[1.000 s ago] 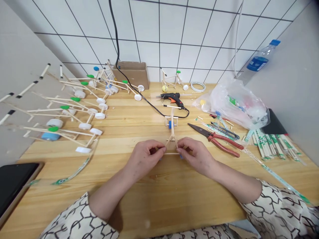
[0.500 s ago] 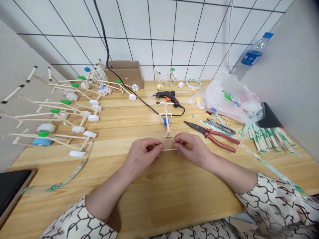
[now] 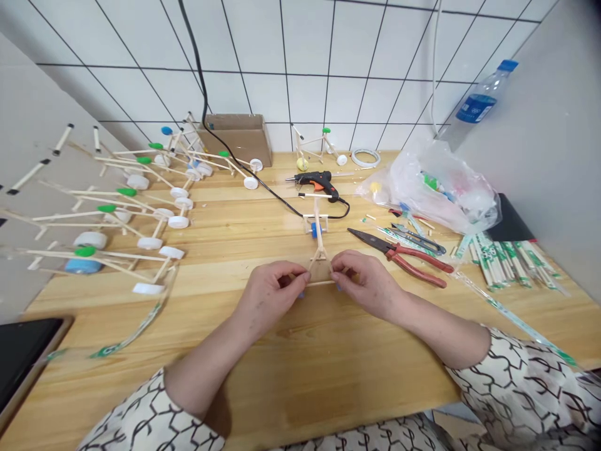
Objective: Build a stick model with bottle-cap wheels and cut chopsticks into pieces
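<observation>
Both hands are closed at the fingertips: the left hand point(image 3: 270, 291) pinches one slanting leg of the stick frame point(image 3: 319, 241), and the right hand point(image 3: 370, 288) pinches the other. The frame points away from the person, its forked end between the two grips, a blue wheel point(image 3: 316, 230) and dark-tipped handlebar beyond them. Ahead of the handlebar, the glue gun point(image 3: 331, 185) sits close, its cord curling near the frame, so forward room is tight. Right of the right-hand grip, pliers point(image 3: 397, 253) lie near, jaws angled inward. Left of the left-hand grip, wood separates it from the wheeled models point(image 3: 150, 243). Toward the person, tabletop point(image 3: 338, 363) stretches broadly to the near edge.
</observation>
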